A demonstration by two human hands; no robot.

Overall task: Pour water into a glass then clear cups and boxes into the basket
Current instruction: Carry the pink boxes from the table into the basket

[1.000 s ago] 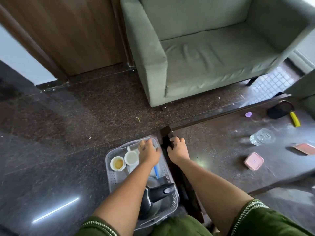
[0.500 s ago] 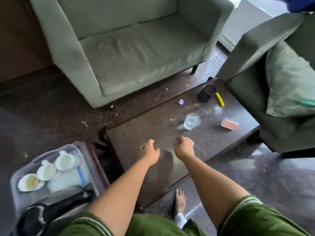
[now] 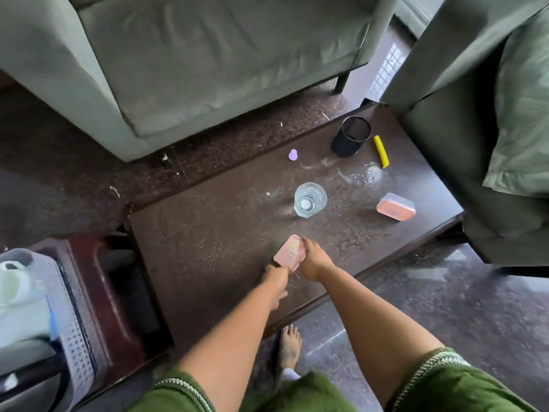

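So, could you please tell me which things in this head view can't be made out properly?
- Left hand: its fingers are hidden under the pink box, so the grip is unclear.
- Basket: cut off by the left edge and blurred; its contents are unreadable.
- Gold print on the pink box: too small to read.
- Inside of the black cup: too dark to judge.

Both hands on a pink box [image 3: 290, 252] near the table's [image 3: 208, 233] front edge: right hand [image 3: 315, 260] grips its right side, left hand [image 3: 274, 273] holds its near end. Glass [image 3: 310, 199] upright mid-table. Second pink box [image 3: 395, 206] near the right edge. Black cup [image 3: 350, 137] and yellow stick [image 3: 381, 151] at the far right corner. Basket [image 3: 71, 322] at the frame's left, off the table.
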